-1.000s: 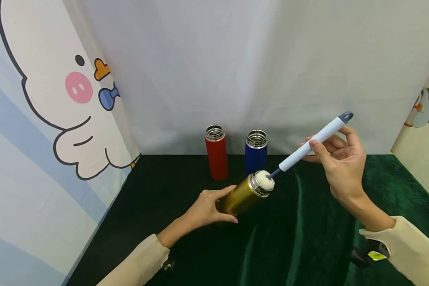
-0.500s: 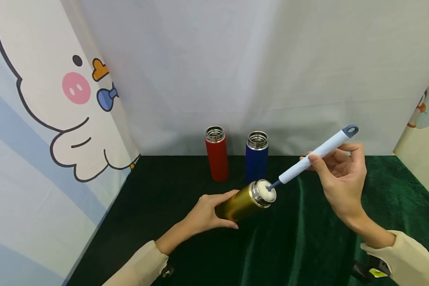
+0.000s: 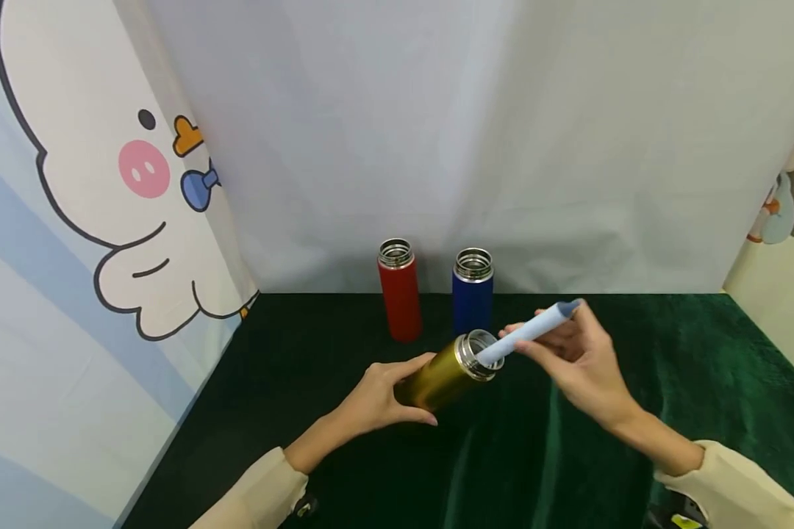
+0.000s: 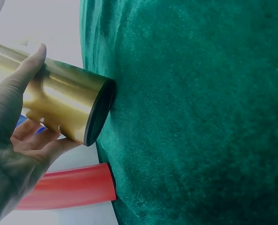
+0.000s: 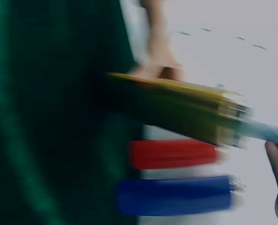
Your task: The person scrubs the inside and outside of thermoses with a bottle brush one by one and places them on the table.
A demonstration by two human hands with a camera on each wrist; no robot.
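Observation:
My left hand (image 3: 384, 393) grips a gold metal bottle (image 3: 442, 378) round its lower body and holds it tilted, mouth up and to the right. In the left wrist view the thumb lies on one side of the gold bottle (image 4: 66, 101) and the fingers on the other. My right hand (image 3: 585, 364) pinches the light blue handle of a bottle brush (image 3: 526, 334), whose lower handle end is inside the bottle's mouth. The brush's head is hidden in the bottle. The right wrist view is blurred, with the brush handle (image 5: 265, 132) entering the bottle's neck.
Behind the gold bottle, an uncapped red bottle (image 3: 401, 301) and an uncapped blue bottle (image 3: 473, 297) stand upright on the dark green cloth (image 3: 688, 360). A pale curtain (image 3: 344, 147) hangs behind them, and a cartoon-printed cloth (image 3: 73, 220) hangs at left.
My right hand has moved down and left, pushing the brush deeper: its white sponge head, formerly showing at the mouth, is now inside. The left hand keeps its grip on the gold bottle.

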